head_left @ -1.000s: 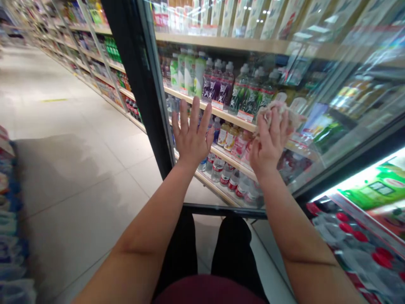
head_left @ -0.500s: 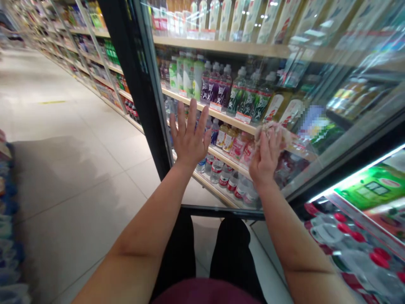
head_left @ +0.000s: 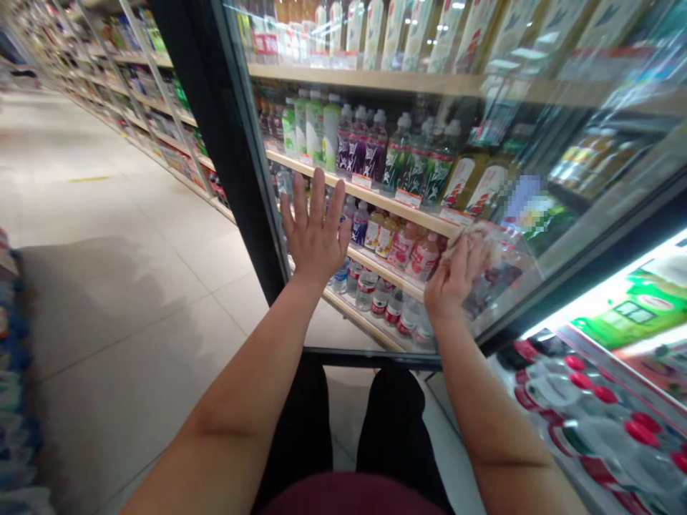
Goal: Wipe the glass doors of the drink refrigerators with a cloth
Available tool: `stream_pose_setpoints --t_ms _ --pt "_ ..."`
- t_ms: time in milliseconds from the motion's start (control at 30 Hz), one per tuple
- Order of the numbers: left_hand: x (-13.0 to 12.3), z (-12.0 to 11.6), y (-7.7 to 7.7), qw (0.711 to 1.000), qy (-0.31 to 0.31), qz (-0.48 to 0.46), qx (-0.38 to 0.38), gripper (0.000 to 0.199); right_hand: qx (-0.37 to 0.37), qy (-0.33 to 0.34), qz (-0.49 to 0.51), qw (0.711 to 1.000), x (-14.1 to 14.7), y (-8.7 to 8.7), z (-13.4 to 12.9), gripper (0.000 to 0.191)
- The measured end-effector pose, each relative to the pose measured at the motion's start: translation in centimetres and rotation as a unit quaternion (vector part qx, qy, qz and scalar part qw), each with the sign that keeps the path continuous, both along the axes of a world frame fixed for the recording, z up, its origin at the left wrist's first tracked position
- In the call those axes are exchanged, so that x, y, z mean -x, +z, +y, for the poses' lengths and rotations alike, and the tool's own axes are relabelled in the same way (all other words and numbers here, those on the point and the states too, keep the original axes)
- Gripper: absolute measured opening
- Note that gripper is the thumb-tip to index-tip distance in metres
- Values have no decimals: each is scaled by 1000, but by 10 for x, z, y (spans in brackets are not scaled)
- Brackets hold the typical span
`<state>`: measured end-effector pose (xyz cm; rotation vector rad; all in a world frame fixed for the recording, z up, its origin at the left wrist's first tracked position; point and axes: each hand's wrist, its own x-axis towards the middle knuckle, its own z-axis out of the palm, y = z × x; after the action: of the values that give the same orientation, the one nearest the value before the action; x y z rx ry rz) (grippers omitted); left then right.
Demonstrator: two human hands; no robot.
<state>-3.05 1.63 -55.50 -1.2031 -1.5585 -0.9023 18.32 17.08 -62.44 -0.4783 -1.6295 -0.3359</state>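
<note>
A glass door (head_left: pixel 386 325) in a black frame stands before me, with shelved drinks visible through it. My left hand (head_left: pixel 315 232) lies flat against the glass near the left side of the frame, fingers spread, with nothing in it. Lower on the right, my right hand (head_left: pixel 455 277) presses a crumpled pale cloth (head_left: pixel 475 247) to the pane. Its fingers are over the cloth, which partly hides behind them.
Several bottles with red caps (head_left: pixel 605 395) stand in the lit cooler at the lower right. Long store shelves (head_left: pixel 155 107) run back at the left beside the tiled floor (head_left: pixel 123 286). Wrapped goods (head_left: pixel 16 400) line the left edge.
My right hand and the cloth have slid slightly right and down across the glass. The left hand stays on the pane, while the view has shifted a little.
</note>
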Motion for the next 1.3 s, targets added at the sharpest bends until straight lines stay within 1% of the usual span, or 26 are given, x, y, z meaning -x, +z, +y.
stream_pose_setpoints --t_ms 67,100,133,167,200,300,333,367,400,500,533,567,600,633,733,767,800,833,867,933,1000,1067,1133,1200,1233,1300 --pt "0 0 0 999 18 26 -8 60 4 -4 -29 1000 0 -22 -6 63" --pt "0 0 -1 999 23 31 -6 60 0 -7 -46 999 -2 -29 -6 64" --pt "0 -1 -1 999 20 29 -1 60 -6 -11 -59 998 -5 -31 -3 65" --pt "-1 -1 0 1000 12 20 3 60 -11 -15 -65 998 -10 -29 2 65" --pt "-1 -1 0 1000 2 7 8 59 -14 -20 -60 998 -15 -23 9 64" --pt "-1 -2 1 999 -24 -22 12 57 8 -33 2 999 -30 -1 29 61" --pt "-1 -2 1 999 -31 -28 11 56 23 -38 25 999 -33 2 31 61" --pt "-1 -2 2 999 -36 -31 12 56 41 -42 40 997 -35 0 31 61" --pt "-1 -2 2 999 -39 -32 13 57 60 -45 46 996 -35 -6 29 61" --pt "0 -1 2 999 -34 -35 14 56 89 -46 19 995 -35 -34 18 64" --pt "0 -1 2 999 -30 -36 14 56 88 -45 7 995 -35 -40 17 64" --pt "1 -1 2 999 -27 -38 13 55 86 -44 -1 995 -37 -42 18 64" --pt "1 0 1 999 -24 -41 13 56 85 -44 -1 995 -39 -39 22 64" --pt "1 0 1 999 -22 -44 14 57 86 -46 9 995 -43 -31 27 63" --pt "1 0 1 998 -25 -63 16 61 106 -56 76 990 -54 -1 43 62" --pt "1 0 1 997 -27 -67 14 61 116 -58 97 987 -56 5 45 63" --pt "1 0 1 997 -29 -69 13 61 129 -59 113 983 -57 6 45 63" --pt "1 0 1 997 -31 -69 14 60 144 -60 123 980 -58 2 43 64" --pt "0 -1 2 997 -33 -70 17 60 158 -62 128 977 -57 -5 39 65" --pt "0 -2 2 996 -43 -80 25 60 185 -71 134 971 -58 -24 33 66" --pt "-1 -3 2 993 -52 -97 35 60 211 -83 146 963 -63 -38 36 67" --pt "-2 -4 2 993 -49 -101 37 59 220 -98 181 954 -73 -37 52 68" --pt "-2 -4 2 995 -39 -84 33 59 210 -112 226 945 -84 -27 73 70" --pt "0 -2 0 998 -29 -60 21 58 196 -116 251 941 -92 -18 87 72" --pt "1 -2 -1 998 -26 -50 15 57 195 -114 248 942 -94 -18 88 72" --pt "2 0 -2 999 -24 -40 6 56 200 -105 222 949 -91 -27 80 70"
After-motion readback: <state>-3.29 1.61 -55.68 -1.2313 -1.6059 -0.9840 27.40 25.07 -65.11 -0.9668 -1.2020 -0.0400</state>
